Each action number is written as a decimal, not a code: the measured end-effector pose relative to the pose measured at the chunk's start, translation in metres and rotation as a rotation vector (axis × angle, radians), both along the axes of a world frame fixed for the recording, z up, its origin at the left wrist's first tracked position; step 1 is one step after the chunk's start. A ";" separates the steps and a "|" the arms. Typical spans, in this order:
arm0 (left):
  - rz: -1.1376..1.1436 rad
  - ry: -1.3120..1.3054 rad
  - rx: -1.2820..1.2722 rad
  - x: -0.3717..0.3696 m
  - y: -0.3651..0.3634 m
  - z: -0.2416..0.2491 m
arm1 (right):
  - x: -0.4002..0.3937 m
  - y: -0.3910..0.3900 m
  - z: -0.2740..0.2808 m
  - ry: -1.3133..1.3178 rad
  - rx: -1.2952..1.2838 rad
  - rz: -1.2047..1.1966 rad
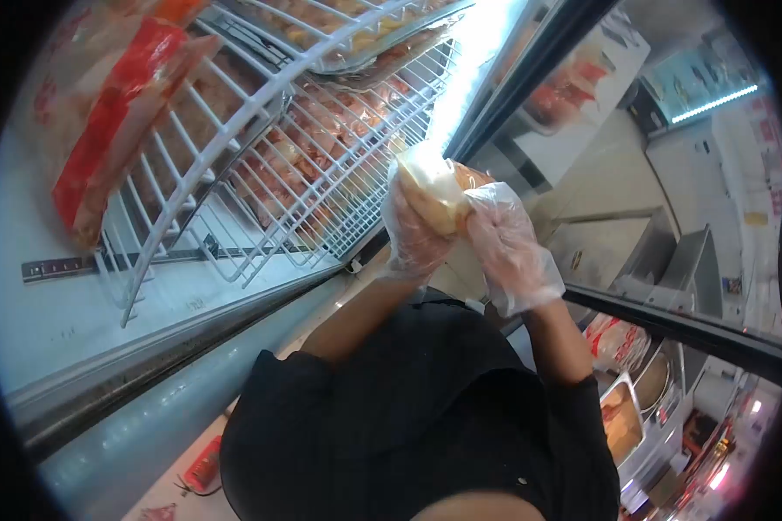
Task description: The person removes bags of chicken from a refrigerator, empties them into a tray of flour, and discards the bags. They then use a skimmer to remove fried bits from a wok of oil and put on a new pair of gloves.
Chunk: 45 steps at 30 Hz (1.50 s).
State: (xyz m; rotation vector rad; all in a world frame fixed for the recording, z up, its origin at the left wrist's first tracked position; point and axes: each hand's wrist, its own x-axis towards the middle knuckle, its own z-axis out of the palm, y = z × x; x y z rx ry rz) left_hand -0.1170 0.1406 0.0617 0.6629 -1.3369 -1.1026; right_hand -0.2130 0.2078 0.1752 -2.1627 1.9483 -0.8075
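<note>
Clear plastic gloves cover both hands, which meet in front of the torso at the opening of a lit cold cabinet. The left hand (419,227) holds a pale, rounded item (433,187) from its left side, the fingers closed around its edge. The right hand (506,241) has its fingers drawn narrow against the item's lower right side — the thumb's exact place I cannot tell. The item is cream on top and tan towards its lower edge, with a browner part on the right; glare hides its finer detail.

To the left, a white wire shelf (202,163) slopes across the cabinet. A clear bag with a red band (117,130) rests on it at the upper left, and a silvery tray of yellowish pieces (321,26) lies near the top. Packed pinkish meat (308,148) shows through the wires.

A bright light strip (475,65) runs just beyond the held item, beside the dark frame of a glass door (582,200). Through the glass, a red and clear package (573,87) sits on a white counter (617,65). At the lower right — outside the door — a metal pan (621,421) holds tan food.
</note>
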 end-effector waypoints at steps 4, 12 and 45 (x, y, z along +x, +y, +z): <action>-0.362 0.607 0.080 0.033 -0.022 0.021 | 0.033 0.005 -0.004 -0.961 0.192 -0.045; 0.513 -0.674 -0.296 0.091 -0.034 -0.042 | 0.047 -0.091 -0.106 -1.228 0.407 -0.088; 0.050 -0.090 0.788 0.136 0.034 0.038 | 0.077 -0.018 -0.063 -0.326 -0.035 0.427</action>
